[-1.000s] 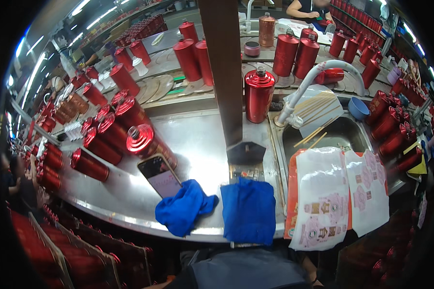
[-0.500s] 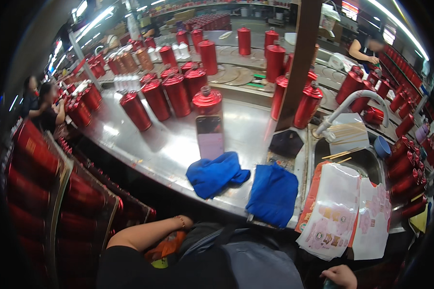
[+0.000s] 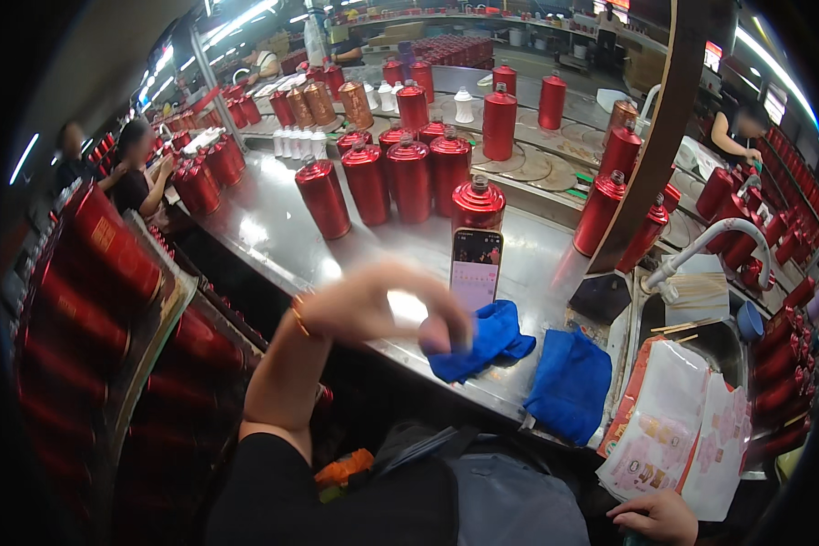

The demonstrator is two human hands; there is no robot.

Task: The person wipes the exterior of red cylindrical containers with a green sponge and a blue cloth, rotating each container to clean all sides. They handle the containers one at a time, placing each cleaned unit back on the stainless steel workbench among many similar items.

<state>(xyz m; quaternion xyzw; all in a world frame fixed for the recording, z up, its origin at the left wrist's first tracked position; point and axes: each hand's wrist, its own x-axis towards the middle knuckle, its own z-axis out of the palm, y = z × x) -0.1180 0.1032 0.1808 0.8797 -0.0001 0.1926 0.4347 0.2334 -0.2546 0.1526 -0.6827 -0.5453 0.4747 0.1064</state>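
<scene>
My left hand (image 3: 369,296) is raised over the front edge of the metal table, fingers curved and smeared by motion; whether it holds anything I cannot tell. It partly covers a crumpled blue cloth (image 3: 496,341). Behind that cloth a phone (image 3: 476,264) with a lit screen leans upright against a red bottle (image 3: 478,202). At the lower right my right hand (image 3: 660,517) is closed, its fingers curled around something dark green that the lower edge cuts off. Near it lie printed sheets (image 3: 660,450) with pink patterns. A folded blue cloth (image 3: 569,387) lies left of them.
Several red bottles (image 3: 409,182) stand on the metal table (image 3: 278,241). A brown post (image 3: 651,146) rises at the right, beside a sink with a white tap (image 3: 714,241). Red bottles in racks (image 3: 91,300) fill the left. Co-workers (image 3: 737,132) sit or stand farther off.
My left hand has come up from my lap to above the table edge. The view has turned left, shifting everything rightward. My right hand stays low, fingers curled.
</scene>
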